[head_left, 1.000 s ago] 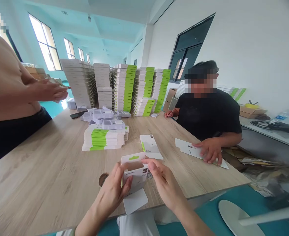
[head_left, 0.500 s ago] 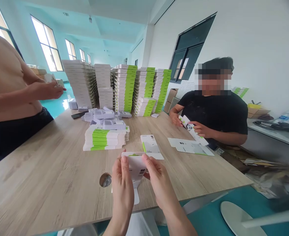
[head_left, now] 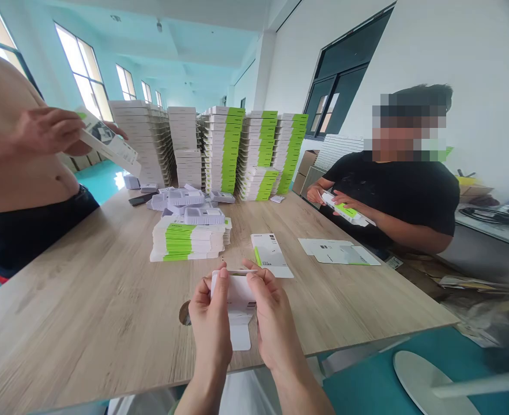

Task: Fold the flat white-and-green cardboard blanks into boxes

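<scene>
Between my two hands is a small white cardboard box [head_left: 239, 297], part folded, with dark print on its face and a flap hanging toward me. My left hand [head_left: 213, 314] grips its left edge, thumb on the near face. On the right edge, my right hand [head_left: 274, 314] pinches it the same way. The fingers behind the cardboard are mostly hidden. Just beyond my hands lies a flat white and green carton [head_left: 271, 256]. A pile of flat cartons [head_left: 185, 242] sits to the left of it, with lilac plastic trays [head_left: 204, 215] on top.
Tall stacks of white and green boxes [head_left: 223, 150] stand at the table's back. On the right a seated person in black [head_left: 392, 196] holds a carton; another unfolded carton [head_left: 340, 252] lies before them. A standing person [head_left: 51, 132] holds a box at left. The table [head_left: 85, 323] has a round hole.
My hands have shifted slightly, and the box between them is tilted more, its flap showing wider. The standing person has raised a carton. The seated person's carton is folded more closed.
</scene>
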A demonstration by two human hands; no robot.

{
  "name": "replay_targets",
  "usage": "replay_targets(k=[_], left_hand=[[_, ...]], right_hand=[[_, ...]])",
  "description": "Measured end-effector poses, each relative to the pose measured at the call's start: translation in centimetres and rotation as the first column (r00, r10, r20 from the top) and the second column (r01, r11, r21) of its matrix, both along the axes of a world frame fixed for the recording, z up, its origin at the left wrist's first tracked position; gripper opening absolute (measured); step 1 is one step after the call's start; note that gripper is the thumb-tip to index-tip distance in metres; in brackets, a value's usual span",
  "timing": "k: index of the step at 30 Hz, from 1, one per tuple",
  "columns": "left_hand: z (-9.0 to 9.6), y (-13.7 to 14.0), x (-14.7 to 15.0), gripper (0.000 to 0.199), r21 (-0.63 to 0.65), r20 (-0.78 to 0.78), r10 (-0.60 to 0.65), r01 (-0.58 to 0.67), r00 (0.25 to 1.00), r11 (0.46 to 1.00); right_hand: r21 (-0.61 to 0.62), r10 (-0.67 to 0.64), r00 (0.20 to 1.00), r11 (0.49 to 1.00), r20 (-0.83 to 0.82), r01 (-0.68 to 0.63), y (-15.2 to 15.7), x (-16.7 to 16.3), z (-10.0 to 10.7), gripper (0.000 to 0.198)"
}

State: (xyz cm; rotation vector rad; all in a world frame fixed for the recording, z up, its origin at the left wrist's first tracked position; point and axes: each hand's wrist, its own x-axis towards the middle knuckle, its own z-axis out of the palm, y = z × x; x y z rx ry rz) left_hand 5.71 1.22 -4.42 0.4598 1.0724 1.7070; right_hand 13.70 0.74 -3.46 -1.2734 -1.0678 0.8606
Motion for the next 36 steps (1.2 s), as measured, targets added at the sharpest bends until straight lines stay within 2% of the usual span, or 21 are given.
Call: replay_targets(k=[3, 5, 7, 10, 14, 19, 22, 25, 27, 33, 36], left_hand=[[-0.1, 0.0, 0.1, 0.053, -0.016, -0.021, 0.012, -0.013, 1.000, 1.000], [-0.1, 0.1, 0.2, 0.047, -0.014, -0.037, 0.024, -0.024, 0.999, 1.000], [0.0, 0.2, 0.4, 0.040, -0.006, -0.044, 0.034, -0.034, 0.998, 0.999], [0.3, 0.4, 0.5, 0.032, 0.003, -0.035, 0.050, -0.050, 0.998, 0.999], [0.4, 0.5, 0.5, 0.025, 0.045, -0.030, 0.098, -0.096, 0.995, 0.994], [-0.3, 0.2, 0.3, 0.013, 0.125, -0.218, 0.125, -0.100, 0.968, 0.987], [-1.0, 0.2, -0.2, 0.014, 0.197, -0.424, 0.136, -0.055, 0.895, 0.979], [-1.6, 0.4, -0.9, 0.021, 0.230, -0.622, 0.080, 0.084, 0.779, 0.970], [-1.9, 0.5, -1.5, 0.024, 0.214, -0.711, 0.035, 0.169, 0.702, 0.962], [-2.8, 0.9, -2.7, 0.023, 0.231, -0.827, 0.057, 0.244, 0.560, 0.942], [-3.2, 1.0, -2.6, 0.023, 0.231, -0.840, 0.067, 0.244, 0.539, 0.942]], right_hand=[[-0.106, -0.005, 0.983, 0.994, -0.186, -0.015, 0.1, -0.4, 0.1, 0.025], [-0.127, -0.032, 0.979, 0.992, -0.202, 0.006, 0.2, -0.8, 0.2, 0.022], [-0.136, -0.053, 0.978, 0.990, -0.203, 0.025, 0.2, -1.1, 0.4, 0.028], [-0.117, -0.064, 0.983, 0.992, -0.174, 0.044, 0.1, -1.6, 0.3, 0.041], [-0.089, -0.080, 0.989, 0.994, -0.123, 0.069, 0.0, -2.0, -0.2, 0.039], [-0.008, -0.131, 0.991, 0.991, -0.007, 0.131, -0.2, -1.7, -0.7, 0.025], [-0.025, -0.069, 0.997, 0.997, -0.035, 0.068, 0.0, -1.2, -0.5, 0.026], [-0.059, -0.007, 0.994, 0.998, -0.110, 0.001, 0.3, -0.7, -0.1, 0.027], [-0.054, 0.000, 0.995, 0.999, -0.100, -0.006, 0.4, -0.5, 0.0, 0.029], [0.044, 0.022, 0.994, 0.999, 0.107, -0.027, 0.1, 0.0, -0.6, 0.045], [0.139, 0.019, 0.981, 0.989, 0.193, -0.047, 0.1, 0.4, -1.4, 0.037]])
